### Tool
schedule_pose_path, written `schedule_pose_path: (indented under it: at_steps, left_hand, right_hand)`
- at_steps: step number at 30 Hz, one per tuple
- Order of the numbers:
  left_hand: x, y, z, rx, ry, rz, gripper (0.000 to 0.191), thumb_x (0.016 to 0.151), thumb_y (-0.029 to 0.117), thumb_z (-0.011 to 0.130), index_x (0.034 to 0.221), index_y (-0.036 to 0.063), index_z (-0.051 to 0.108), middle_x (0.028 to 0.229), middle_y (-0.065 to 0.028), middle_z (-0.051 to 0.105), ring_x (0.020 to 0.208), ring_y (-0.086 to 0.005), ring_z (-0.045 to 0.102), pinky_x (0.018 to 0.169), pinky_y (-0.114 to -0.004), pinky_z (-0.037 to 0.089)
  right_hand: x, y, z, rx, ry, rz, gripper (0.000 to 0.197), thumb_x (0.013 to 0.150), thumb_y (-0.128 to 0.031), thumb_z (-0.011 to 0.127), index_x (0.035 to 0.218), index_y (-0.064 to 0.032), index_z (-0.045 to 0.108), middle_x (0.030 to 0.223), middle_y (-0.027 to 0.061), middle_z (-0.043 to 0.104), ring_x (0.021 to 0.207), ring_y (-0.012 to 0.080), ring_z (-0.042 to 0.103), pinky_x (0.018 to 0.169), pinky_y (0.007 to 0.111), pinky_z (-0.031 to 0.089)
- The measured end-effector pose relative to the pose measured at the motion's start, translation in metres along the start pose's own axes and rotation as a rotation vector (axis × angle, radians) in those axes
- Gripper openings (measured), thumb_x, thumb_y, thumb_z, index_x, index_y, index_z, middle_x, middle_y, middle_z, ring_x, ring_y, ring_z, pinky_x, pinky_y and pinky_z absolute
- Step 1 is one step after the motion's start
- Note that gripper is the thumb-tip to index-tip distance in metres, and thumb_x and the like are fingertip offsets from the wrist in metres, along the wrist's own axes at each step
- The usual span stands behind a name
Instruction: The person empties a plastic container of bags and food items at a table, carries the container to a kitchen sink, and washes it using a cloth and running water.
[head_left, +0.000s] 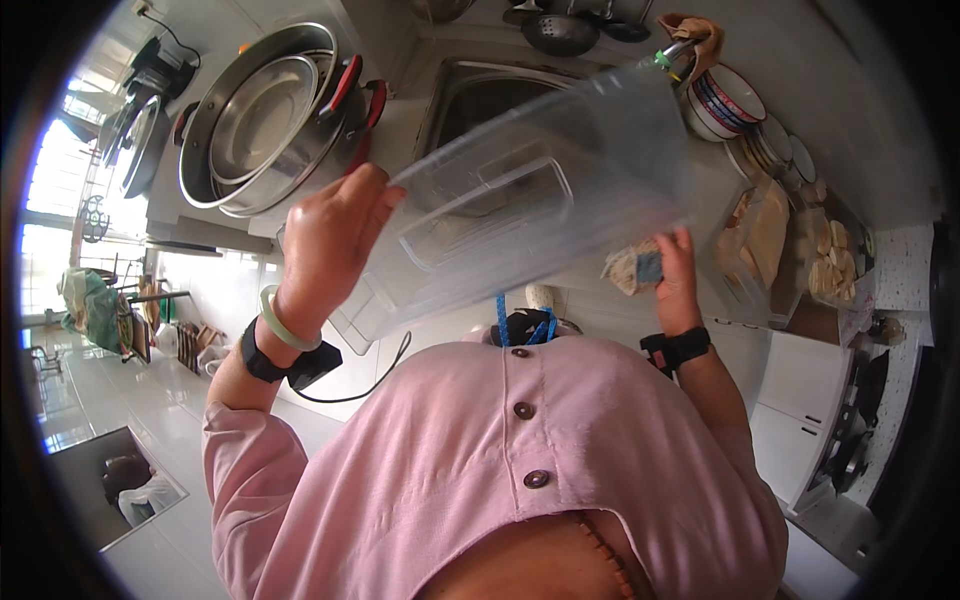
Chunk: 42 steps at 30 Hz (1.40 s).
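Observation:
A clear plastic storage box (487, 217) is held up at a slant in front of me, partly over the sink. My left hand (337, 232) grips its left edge, fingers and thumb pinched on the rim. On the other side, my right hand (677, 277) holds a beige-and-blue cloth or sponge (636, 268) just below the box's lower right edge. Whether that hand also touches the box cannot be told. Through the clear wall, part of the sink (480, 97) shows blurred behind it.
Nested steel pots and basins (262, 120) with red handles stand left of the sink. Ladles and a skimmer (561, 34) hang at the back. Stacked bowls (724, 105) and clear containers (750, 240) line the right side. A brown cloth (697, 37) drapes over the tap.

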<state>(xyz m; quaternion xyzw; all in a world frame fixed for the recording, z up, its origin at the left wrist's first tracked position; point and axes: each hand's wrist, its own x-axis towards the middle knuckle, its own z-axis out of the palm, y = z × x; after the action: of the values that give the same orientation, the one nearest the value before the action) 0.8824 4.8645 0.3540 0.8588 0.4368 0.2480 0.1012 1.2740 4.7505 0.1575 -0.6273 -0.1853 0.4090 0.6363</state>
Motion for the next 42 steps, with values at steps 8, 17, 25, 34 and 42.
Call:
schedule_pose_path:
  at_steps: [8, 17, 25, 34, 42]
  left_hand:
    - [-0.002, -0.009, 0.041, 0.08, -0.103, 0.075, 0.012, 0.087, 0.006, 0.062, 0.096, 0.0004, 0.059, 0.081, -0.0199, 0.062, 0.07, -0.0324, 0.061, 0.065, -0.04, 0.05]
    - [0.087, 0.01, 0.002, 0.382, -0.31, 0.692, 0.026, 0.094, 0.018, 0.057, 0.106, -0.0039, 0.064, 0.1, -0.0201, 0.068, 0.083, -0.0313, 0.067, 0.073, -0.038, 0.054]
    - [0.097, 0.031, 0.061, 0.178, -0.197, 1.023, 0.018, 0.093, 0.022, 0.058, 0.092, 0.0046, 0.064, 0.075, -0.0143, 0.062, 0.06, -0.0306, 0.059, 0.055, -0.039, 0.048]
    - [0.032, -0.061, 0.141, 0.413, -0.211, 0.607, 0.017, 0.083, 0.02, 0.067, 0.082, 0.0071, 0.056, 0.073, -0.0132, 0.058, 0.065, -0.0307, 0.058, 0.055, -0.039, 0.045]
    - [-0.021, 0.0, 0.144, -0.028, -0.469, 0.677, 0.017, 0.083, 0.024, 0.065, 0.079, 0.0096, 0.055, 0.07, -0.0065, 0.056, 0.068, -0.0247, 0.058, 0.062, -0.038, 0.045]
  right_hand:
    - [-0.022, -0.02, -0.032, 0.165, -0.154, -0.322, 0.028, 0.092, -0.019, 0.059, 0.118, -0.01, 0.054, 0.109, 0.0006, 0.052, 0.103, 0.0116, 0.05, 0.091, 0.027, 0.041]
    - [-0.049, -0.009, 0.006, 0.052, 0.06, -0.146, 0.022, 0.092, -0.027, 0.06, 0.102, -0.007, 0.061, 0.092, 0.0015, 0.061, 0.085, 0.0103, 0.054, 0.074, 0.028, 0.045]
    - [-0.067, 0.009, -0.023, -0.096, 0.202, -0.137, 0.022, 0.092, -0.025, 0.056, 0.103, -0.0066, 0.06, 0.087, 0.0013, 0.059, 0.078, 0.01, 0.052, 0.068, 0.027, 0.044]
    - [-0.011, 0.105, -0.025, -0.157, 0.111, -0.476, 0.021, 0.095, -0.026, 0.056, 0.103, -0.0064, 0.061, 0.092, 0.0039, 0.061, 0.086, 0.0143, 0.055, 0.078, 0.03, 0.047]
    - [-0.053, 0.067, -0.079, -0.138, 0.105, 0.087, 0.032, 0.089, -0.012, 0.06, 0.12, -0.0074, 0.058, 0.103, 0.0025, 0.062, 0.092, 0.0125, 0.057, 0.084, 0.028, 0.046]
